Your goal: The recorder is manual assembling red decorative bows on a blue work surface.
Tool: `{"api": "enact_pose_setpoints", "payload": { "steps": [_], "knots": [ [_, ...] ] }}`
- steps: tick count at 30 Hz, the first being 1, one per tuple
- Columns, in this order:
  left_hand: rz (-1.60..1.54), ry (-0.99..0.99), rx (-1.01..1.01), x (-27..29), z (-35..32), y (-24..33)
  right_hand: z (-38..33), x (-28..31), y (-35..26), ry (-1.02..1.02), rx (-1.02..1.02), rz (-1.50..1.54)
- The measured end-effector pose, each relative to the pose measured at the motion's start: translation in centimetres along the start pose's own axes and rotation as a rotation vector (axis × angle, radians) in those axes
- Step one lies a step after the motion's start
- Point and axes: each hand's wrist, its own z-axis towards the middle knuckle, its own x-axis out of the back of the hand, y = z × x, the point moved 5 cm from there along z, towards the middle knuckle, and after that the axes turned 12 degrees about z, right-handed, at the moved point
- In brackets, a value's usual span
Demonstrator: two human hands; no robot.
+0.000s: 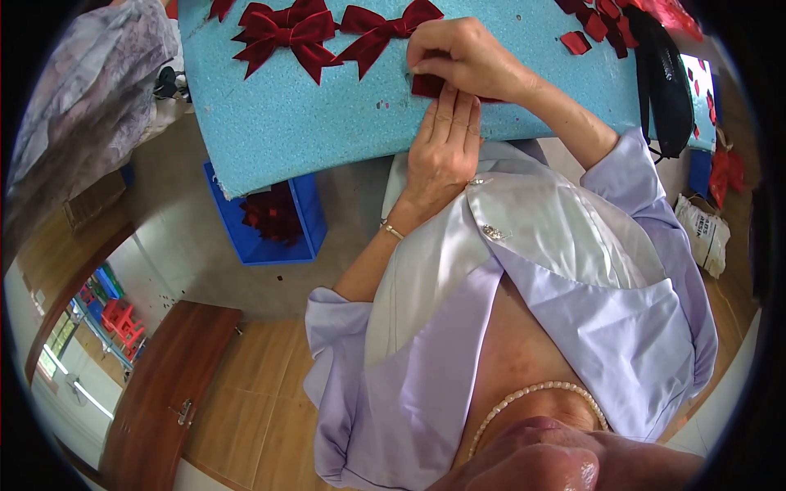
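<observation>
On the speckled light-blue table point(286, 135), a short piece of dark red velvet ribbon point(427, 85) lies under both hands. My right hand point(471, 61) is curled over it from above, thumb and fingers pinched together at its far edge. My left hand point(446, 151) has its fingers stretched out straight, with the tips resting on the ribbon's near edge. Much of the ribbon is hidden by the hands. Just left of my right hand sits a dark red velvet bow point(385, 31), and several more overlap farther left, among them another bow point(296, 37).
Small red pieces point(575, 42) are scattered at the table's far right, beside a black pouch point(665, 86) at the edge. Below the table's left side stands a blue bin point(278, 254) with dark red items. A brown wooden door point(168, 385) is at lower left.
</observation>
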Motion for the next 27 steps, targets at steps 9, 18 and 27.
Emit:
{"api": "enact_pose_setpoints", "payload": {
  "steps": [9,18,27],
  "knots": [
    [-0.267,0.23,0.325,2.7,-1.4,-4.7,-5.5,0.8,-1.0,0.142,0.033,-0.006],
    [-0.092,-0.003,0.503,2.3,-0.4,-6.7,-6.1,0.4,-0.1,0.188,0.048,-0.012],
    [-0.183,-0.015,0.53,1.9,0.0,-6.6,-6.4,0.4,-0.1,0.195,0.06,0.003]
  ]
}}
